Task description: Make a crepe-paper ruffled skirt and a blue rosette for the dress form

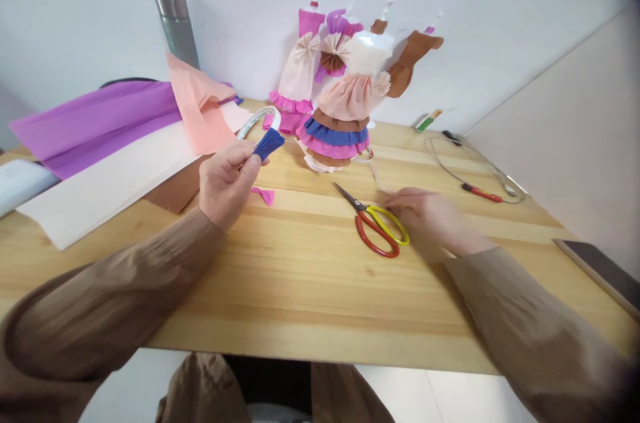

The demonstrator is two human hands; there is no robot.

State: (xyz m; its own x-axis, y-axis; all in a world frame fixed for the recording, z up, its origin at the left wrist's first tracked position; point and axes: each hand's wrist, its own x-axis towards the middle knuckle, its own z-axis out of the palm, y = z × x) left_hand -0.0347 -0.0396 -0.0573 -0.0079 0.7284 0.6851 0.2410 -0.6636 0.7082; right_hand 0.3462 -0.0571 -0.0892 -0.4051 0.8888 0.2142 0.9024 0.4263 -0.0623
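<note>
Head view: left hand [227, 183] fingers clamp blue paper [268, 142]. Blurred right hand [431, 220] lies beside scissors [376, 226]; I cannot tell its fingers' state.

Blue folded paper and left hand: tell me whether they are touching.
Touching. The head view shows the left hand pinching the blue folded paper between thumb and fingers, lifted above the table.

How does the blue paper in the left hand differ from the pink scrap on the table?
The blue paper is a folded bundle pinched in the left hand, raised off the table; the pink scrap lies loose on it beside that hand. The blue paper is dark and looks larger; the pink scrap is bright and smaller. Both look like crepe paper.
</note>
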